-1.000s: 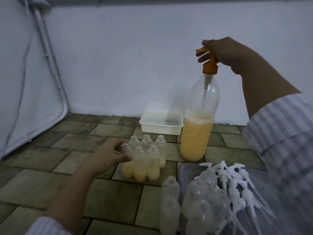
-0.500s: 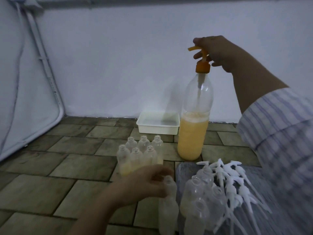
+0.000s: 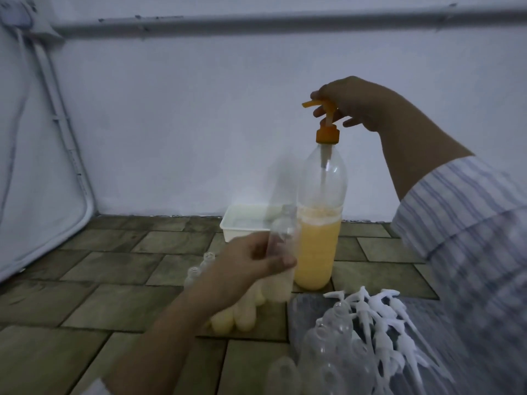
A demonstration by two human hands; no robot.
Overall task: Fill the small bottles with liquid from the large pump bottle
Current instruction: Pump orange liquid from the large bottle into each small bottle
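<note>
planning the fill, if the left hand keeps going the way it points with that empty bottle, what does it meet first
Probably the pump bottle. The left hand points up and right, holding a blurred empty bottle whose side already overlaps it in view. Depth is unclear, so it may pass in front, below the orange spout under the right hand.

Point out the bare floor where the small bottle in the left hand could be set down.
Free: the brown floor tiles left of the filled small bottles, toward the white panel. Also the tiles right of the large pump bottle. Crowded: the empty clear bottles and white pump tops near the right sleeve.
</note>
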